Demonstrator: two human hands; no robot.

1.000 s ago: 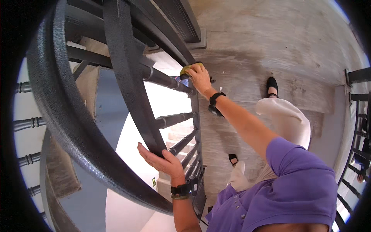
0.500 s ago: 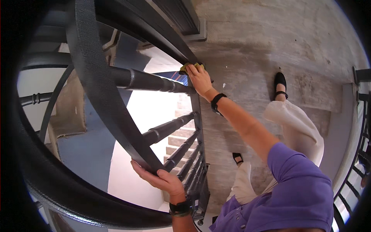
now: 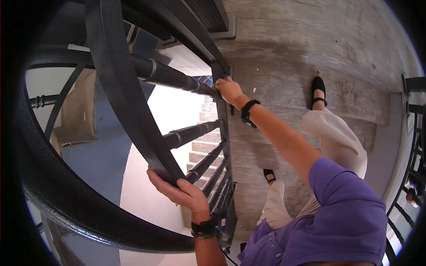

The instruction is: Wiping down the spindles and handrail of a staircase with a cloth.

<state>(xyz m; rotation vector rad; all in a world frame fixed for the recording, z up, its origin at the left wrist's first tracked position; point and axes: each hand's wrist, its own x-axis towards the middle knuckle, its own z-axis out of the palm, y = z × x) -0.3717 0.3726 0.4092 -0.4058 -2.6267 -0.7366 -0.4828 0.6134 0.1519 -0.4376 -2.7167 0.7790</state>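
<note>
My left hand (image 3: 184, 193) is wrapped around the underside of a dark handrail (image 3: 126, 99), thumb on one side and fingers on the other. Farther out, my right hand (image 3: 230, 91) is closed on a yellow-green cloth (image 3: 214, 90), mostly hidden by the fingers. It presses the cloth against the lower end of a turned dark baluster (image 3: 175, 83), where this meets the bottom rail (image 3: 220, 106). Both my wrists wear dark bands.
Several more balusters (image 3: 193, 134) line the railing, with a lower flight of stairs (image 3: 202, 146) beyond them. My feet in black shoes (image 3: 317, 88) stand on worn concrete steps (image 3: 266, 133). A big curved dark rail (image 3: 88, 208) sweeps across the lower left. Another railing (image 3: 415, 150) stands at right.
My right hand has moved slightly nearer, from the bottom rail by the post to the baluster's lower end, taking the cloth along. My left hand keeps its hold on the handrail.
</note>
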